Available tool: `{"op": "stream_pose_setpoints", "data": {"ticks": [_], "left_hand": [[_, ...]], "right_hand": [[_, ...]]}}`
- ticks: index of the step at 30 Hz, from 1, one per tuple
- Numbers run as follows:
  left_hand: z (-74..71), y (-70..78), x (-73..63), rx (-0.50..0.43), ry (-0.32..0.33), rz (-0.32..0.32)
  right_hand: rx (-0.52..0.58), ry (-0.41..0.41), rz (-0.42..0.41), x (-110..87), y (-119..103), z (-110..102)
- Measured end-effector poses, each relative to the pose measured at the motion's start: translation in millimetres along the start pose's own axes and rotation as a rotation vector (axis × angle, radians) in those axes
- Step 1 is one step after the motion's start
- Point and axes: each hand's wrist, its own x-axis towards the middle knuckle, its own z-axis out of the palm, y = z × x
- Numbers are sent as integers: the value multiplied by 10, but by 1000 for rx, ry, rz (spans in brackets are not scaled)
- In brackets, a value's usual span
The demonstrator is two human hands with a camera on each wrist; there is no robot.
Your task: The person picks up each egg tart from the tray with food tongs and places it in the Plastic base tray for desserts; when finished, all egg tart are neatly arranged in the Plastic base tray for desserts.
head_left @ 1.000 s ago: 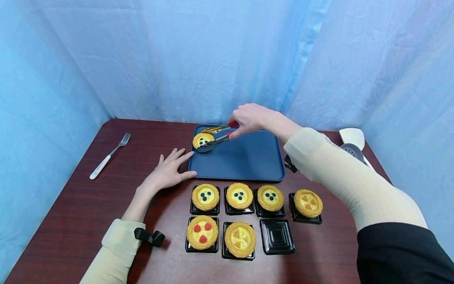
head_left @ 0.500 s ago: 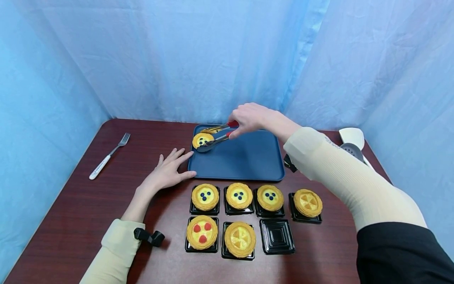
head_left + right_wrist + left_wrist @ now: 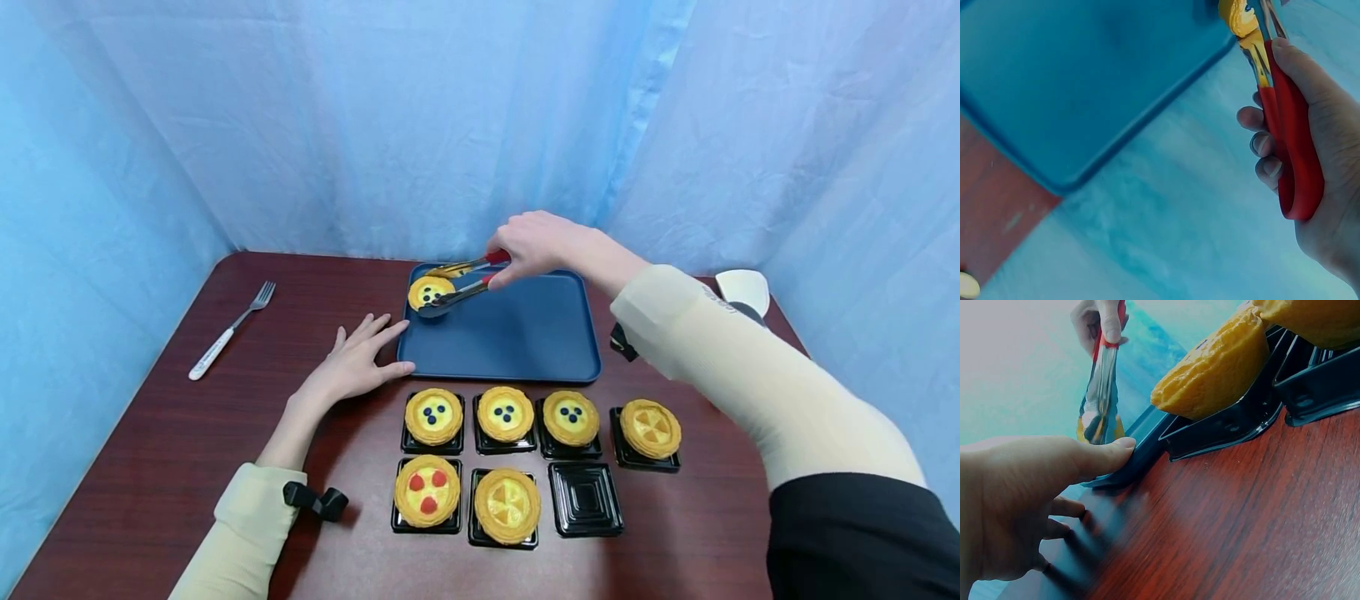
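My right hand [image 3: 536, 242] grips red-handled metal tongs [image 3: 467, 292] over the back left of a blue tray [image 3: 517, 337]. The tips of the tongs stand on either side of a tart [image 3: 427, 287] topped with blueberries. In the right wrist view, the fingers and thumb wrap round the red handles [image 3: 1300, 156]. My left hand [image 3: 356, 362] lies with fingers spread at the tray's left edge, thumb and forefinger right at the rim. In the left wrist view, the thumb [image 3: 1107, 456] reaches the tray rim [image 3: 1138, 447].
In front of the tray, several tarts [image 3: 507, 414] sit on black square plastic bases. One base [image 3: 587, 498] at the near right bears no tart. A fork [image 3: 232, 329] lies at the left. A white spatula [image 3: 744, 290] lies at the back right, partly behind my right sleeve.
My right hand and the tongs have risen slightly, and the tart between the tips has shifted a little with them. The right forearm has moved outward. My left hand has stayed put.
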Motion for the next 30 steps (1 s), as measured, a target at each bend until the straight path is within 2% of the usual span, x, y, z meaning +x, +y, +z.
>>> {"op": "stream_pose_setpoints", "data": {"ticks": [3, 6, 13, 18, 22, 25, 30], "left_hand": [[-8, -2, 5, 0, -4, -1], [-22, -14, 4, 1, -4, -3], [-30, -53, 0, 11, 3, -7], [-52, -85, -22, 15, 9, -1], [-82, -115, -18, 16, 12, 1], [-94, -134, -7, 20, 9, -1], [-101, -146, 2, 16, 0, -4]], "right_hand": [[-20, 19, -5, -196, 27, -109], [-29, 48, -29, -475, 59, -213], [2, 130, -94, -1376, 76, -283], [-25, 245, -155, -2038, 32, -123], [-69, 325, -171, -2428, -22, 97], [-72, 359, -178, -2620, -54, 273], [-18, 383, -204, -2798, -77, 548]]}}
